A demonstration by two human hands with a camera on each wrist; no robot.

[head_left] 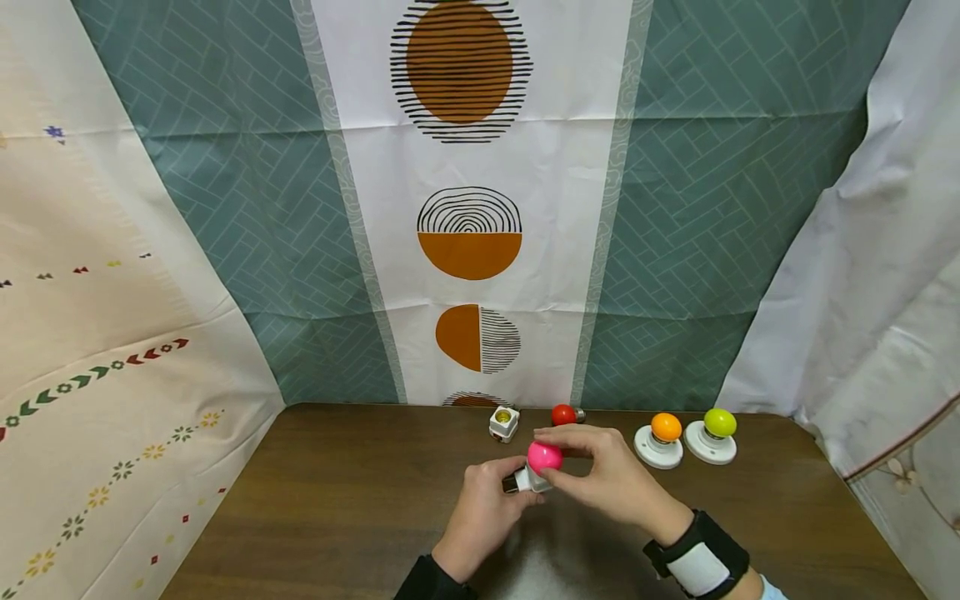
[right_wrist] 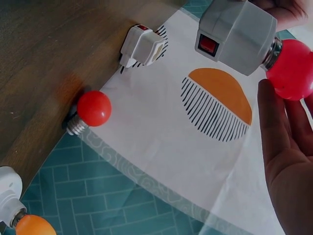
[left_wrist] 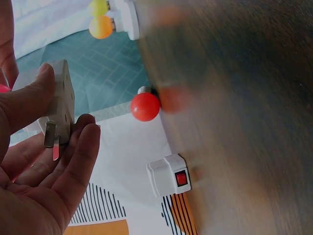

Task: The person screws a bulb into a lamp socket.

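My left hand point(head_left: 491, 504) grips a white plug-in bulb socket point(right_wrist: 237, 36) with flat metal prongs point(left_wrist: 50, 134) and a red rocker switch point(right_wrist: 208, 45). A pink bulb point(head_left: 544, 457) sits at the socket's mouth, its metal screw base point(right_wrist: 272, 54) partly showing. My right hand point(head_left: 611, 475) holds the pink bulb between fingers and thumb. Both hands are raised above the table's middle. Behind them a red bulb point(head_left: 563, 415) lies on its side. To its left stands a second white socket point(head_left: 503, 424), its opening bare and its red switch point(left_wrist: 181, 178) visible in the left wrist view.
On the right of the brown table point(head_left: 360, 500), an orange bulb point(head_left: 666, 427) and a yellow-green bulb point(head_left: 720, 422) stand in round white holders point(head_left: 658, 454). A patterned curtain point(head_left: 480, 167) hangs along the back edge. Pale cloths hang at both sides.
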